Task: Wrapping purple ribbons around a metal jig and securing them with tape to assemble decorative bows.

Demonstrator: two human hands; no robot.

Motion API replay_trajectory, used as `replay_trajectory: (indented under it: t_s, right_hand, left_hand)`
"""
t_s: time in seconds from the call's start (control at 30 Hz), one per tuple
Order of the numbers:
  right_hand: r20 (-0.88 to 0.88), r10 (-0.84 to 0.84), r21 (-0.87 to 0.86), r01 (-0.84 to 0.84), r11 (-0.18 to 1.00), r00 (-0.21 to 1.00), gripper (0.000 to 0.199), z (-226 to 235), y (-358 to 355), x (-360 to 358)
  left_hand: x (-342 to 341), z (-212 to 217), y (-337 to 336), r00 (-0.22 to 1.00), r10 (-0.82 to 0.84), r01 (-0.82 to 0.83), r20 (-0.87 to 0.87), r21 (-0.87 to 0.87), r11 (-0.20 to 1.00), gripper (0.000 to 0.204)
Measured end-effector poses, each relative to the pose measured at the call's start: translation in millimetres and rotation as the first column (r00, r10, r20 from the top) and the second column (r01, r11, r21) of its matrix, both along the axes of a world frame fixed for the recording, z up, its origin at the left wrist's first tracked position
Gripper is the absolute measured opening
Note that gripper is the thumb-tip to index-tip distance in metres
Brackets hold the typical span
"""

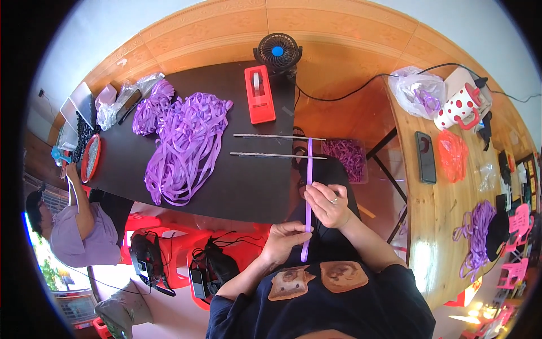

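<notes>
We pinch a purple ribbon strip (309,186) between both hands: the left hand (287,237) grips it near its lower end, fingers closed on it, and the right hand (328,202) grasps it just above, thumb and fingers clamped round it. The strip runs upward from our lap to two metal rods (276,146) that jut off the edge of the dark table (243,186).

Just beyond the rods, a clear tray (349,159) holds short purple ribbon pieces. On the wooden table (435,226) to our right, a clear plastic bag (420,90) holds more purple ribbon, and a white mug with red dots (458,107) stands touching it; what the mug holds we cannot tell. A loose heap of purple ribbon (186,141) lies on the dark table, with a red tape dispenser (259,93) and a small black fan (277,52) beyond it.

At the left edge, another person (79,226) reaches toward a red-rimmed dish (91,158); its contents are too small to make out. The strip's top end blurs against the rods.
</notes>
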State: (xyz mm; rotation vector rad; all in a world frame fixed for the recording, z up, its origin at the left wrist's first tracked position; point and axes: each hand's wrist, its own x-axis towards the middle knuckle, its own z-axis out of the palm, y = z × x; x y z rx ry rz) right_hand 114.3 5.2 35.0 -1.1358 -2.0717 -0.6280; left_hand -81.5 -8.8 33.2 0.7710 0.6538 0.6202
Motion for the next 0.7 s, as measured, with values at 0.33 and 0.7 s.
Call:
replay_trajectory:
  t_s: [0.33, 0.7]
  right_hand:
    - [-0.258, 0.071, -0.017, -0.078, 0.997, 0.963, 0.028, 72, 17, -2]
    - [-0.890, -0.179, -0.382, -0.472, 0.794, 0.418, 0.009, 91, 142, 57]
  left_hand:
    - [5, -31, 6, 0.939, 0.013, 0.106, 0.344, -0.324, 0.940, 0.023]
    - [67, -68, 47, 0.998, 0.038, -0.043, -0.047, -0.120, 0.992, 0.026]
